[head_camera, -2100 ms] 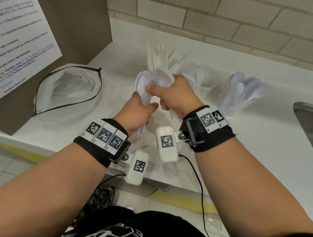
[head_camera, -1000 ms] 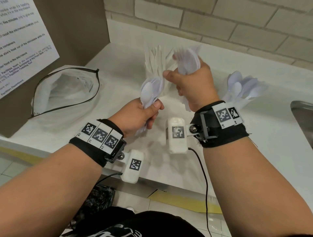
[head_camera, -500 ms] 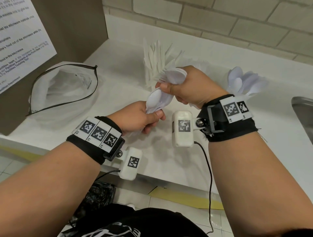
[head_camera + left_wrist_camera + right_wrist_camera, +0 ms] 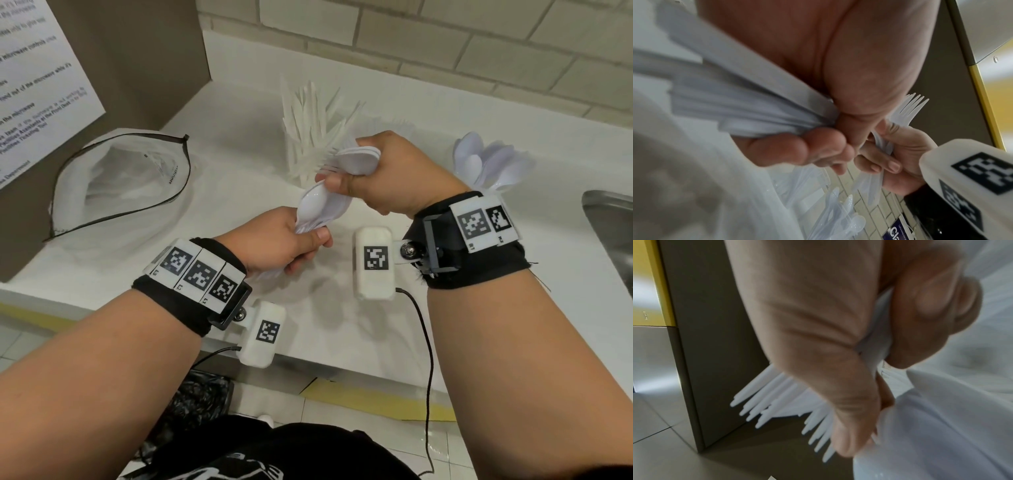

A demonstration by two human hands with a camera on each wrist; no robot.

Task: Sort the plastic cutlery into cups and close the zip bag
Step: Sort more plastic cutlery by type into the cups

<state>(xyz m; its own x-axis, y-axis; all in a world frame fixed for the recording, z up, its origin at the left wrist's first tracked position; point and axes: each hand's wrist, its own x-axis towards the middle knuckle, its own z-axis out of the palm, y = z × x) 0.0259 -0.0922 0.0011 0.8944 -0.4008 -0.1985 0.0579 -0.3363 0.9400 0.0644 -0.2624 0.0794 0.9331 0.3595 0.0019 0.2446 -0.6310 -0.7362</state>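
While left hand (image 4: 281,240) grips spoons (image 4: 320,205), right hand (image 4: 394,174) lowered.

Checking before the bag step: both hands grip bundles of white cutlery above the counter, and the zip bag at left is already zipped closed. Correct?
Not quite. The zip bag lies open, its dark zip rim gaping, as the head view shows. The left hand and right hand do grip white cutlery above the counter.
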